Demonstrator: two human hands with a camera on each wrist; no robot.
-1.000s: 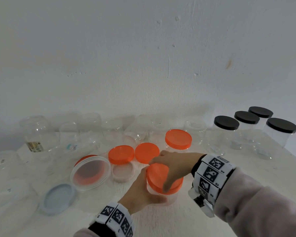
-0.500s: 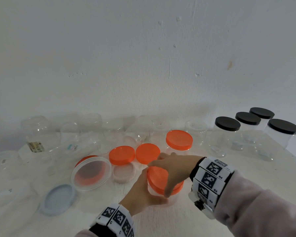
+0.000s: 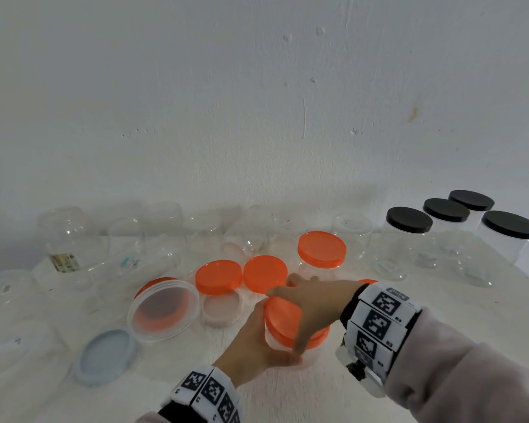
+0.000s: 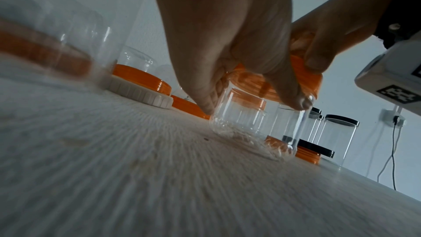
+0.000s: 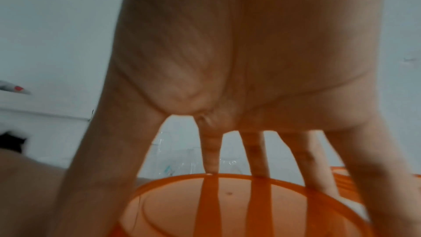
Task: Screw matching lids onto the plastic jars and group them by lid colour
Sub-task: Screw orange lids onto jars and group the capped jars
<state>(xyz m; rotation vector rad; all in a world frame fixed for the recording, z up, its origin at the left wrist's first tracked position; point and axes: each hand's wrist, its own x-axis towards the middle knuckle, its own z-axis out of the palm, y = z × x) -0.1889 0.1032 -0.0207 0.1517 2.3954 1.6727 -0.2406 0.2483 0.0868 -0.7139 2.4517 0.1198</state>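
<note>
Far left on the white surface [image 3: 287,392]: grey lid [image 3: 104,357], then big clear tub [image 3: 162,311] over an orange lid. Centre: two loose orange lids [image 3: 217,276], capped orange jar [image 3: 321,254] behind. Front centre: left hand [image 3: 254,346] wrapped round small clear jar [image 4: 248,132], standing on surface; right hand [image 3: 315,300] fingers clamped on its orange lid [image 3: 283,319] from above. Far right: 4 black-lidded jars [image 3: 409,230] grouped.

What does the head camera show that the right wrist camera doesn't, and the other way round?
Only the head view shows the left hand gripping the small clear plastic jar, the four black-lidded clear jars at the right, and the loose round orange lids. Only the right wrist view shows the spread fingertips meeting the lid's rim from beneath the palm. Both show the right hand gripping the round orange lid.
</note>
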